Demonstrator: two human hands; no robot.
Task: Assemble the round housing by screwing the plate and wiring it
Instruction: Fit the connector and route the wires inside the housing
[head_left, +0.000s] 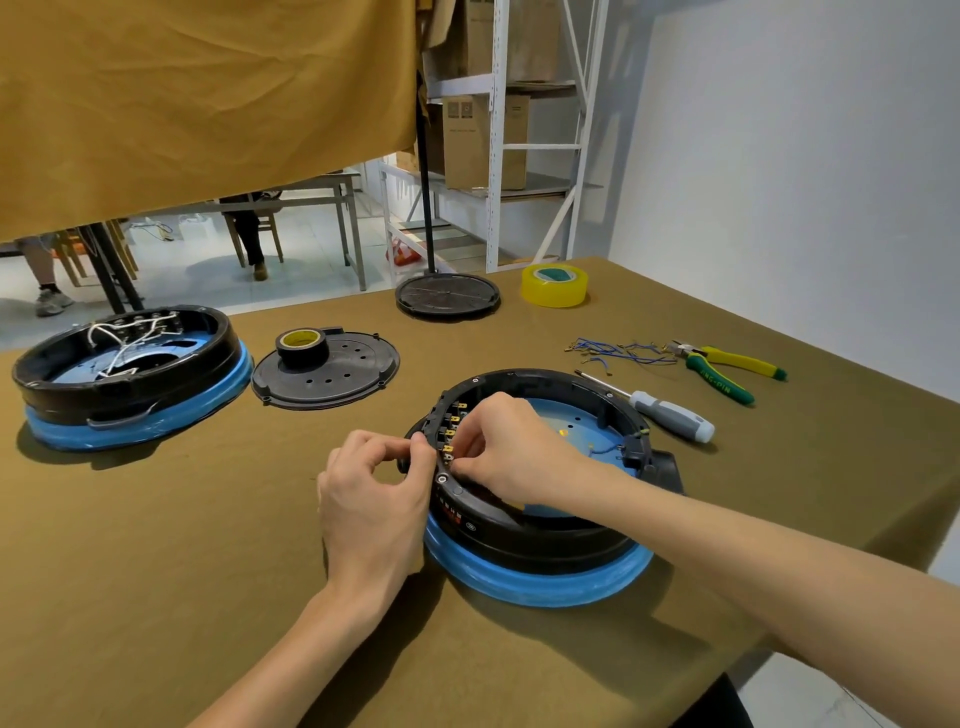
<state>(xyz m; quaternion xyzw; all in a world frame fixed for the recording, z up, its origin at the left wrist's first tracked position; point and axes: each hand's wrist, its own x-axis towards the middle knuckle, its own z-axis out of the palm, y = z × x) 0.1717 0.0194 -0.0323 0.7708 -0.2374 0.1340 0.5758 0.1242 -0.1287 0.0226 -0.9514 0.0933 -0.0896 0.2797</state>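
Readable writing is scarce: raised lettering on the green pliers (727, 371) handle, looks like "NNG-PIN" but not sure; small white marks on the near outer wall of the round housing (540, 530) are too small to read. Box labels on the shelving (498, 130) are illegible.

The round housing, black ring on a blue wrapped base, sits on the olive table cloth (208, 545) right of centre, near the front. Both hands meet at its left rim, by a row of brass terminals (451, 434).

Left hand (371, 499) is outside the rim, wrist low on the cloth, fingers curled, thumb and forefinger pinched on the rim edge. Right hand (511, 449) reaches over the ring from the right, forearm crossing the housing, fingertips curled together at the terminals; whether they pinch a wire there cannot be told, fingers hide it.

Screwdriver (670, 415) with grey handle lies just right of the housing. Loose blue wires (618, 353) lie beyond it, beside the pliers. Perforated black plate (332, 371) lies left-back of the housing with a black tape roll (301, 345) on it. A second housing (130, 374) with white wires sits far left. Yellow clear tape roll (555, 285) and a black round stand base (448, 296) sit at the far table edge.
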